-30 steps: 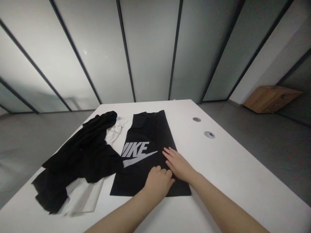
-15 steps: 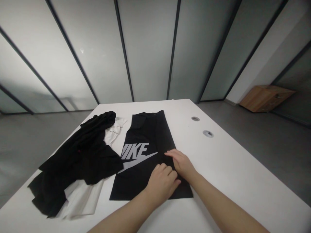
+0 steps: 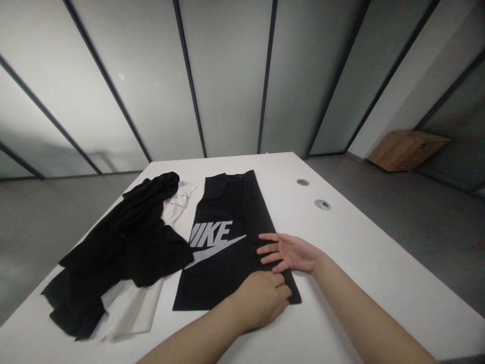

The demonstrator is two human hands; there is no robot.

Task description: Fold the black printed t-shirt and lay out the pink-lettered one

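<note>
A black T-shirt [image 3: 223, 202] with a grey NIKE print lies folded lengthwise into a long panel, its collar end at the far side. Over the near right part of it, my left hand [image 3: 263, 298] is closed, fingers curled at the fabric near the hem; the fingertips are partly hidden. My right hand [image 3: 293, 253] is open just beyond, at the shirt's right edge, with its fingers spread over the cloth and the palm turned sideways. It holds nothing.
Left of the shirt is a loose heap of black clothing [image 3: 140, 232], touching its edge, with white cloth [image 3: 140, 308] underneath. The white table [image 3: 364, 273] has two round cable holes [image 3: 322, 204] at right. A wooden cabinet [image 3: 407, 150] stands on the floor beyond, and frosted glass panels [image 3: 227, 76] behind.
My right hand has opened, spread its fingers and shifted slightly right. My left hand has moved right and nearer to me, towards the hem. The shirt lies nearly the same.
</note>
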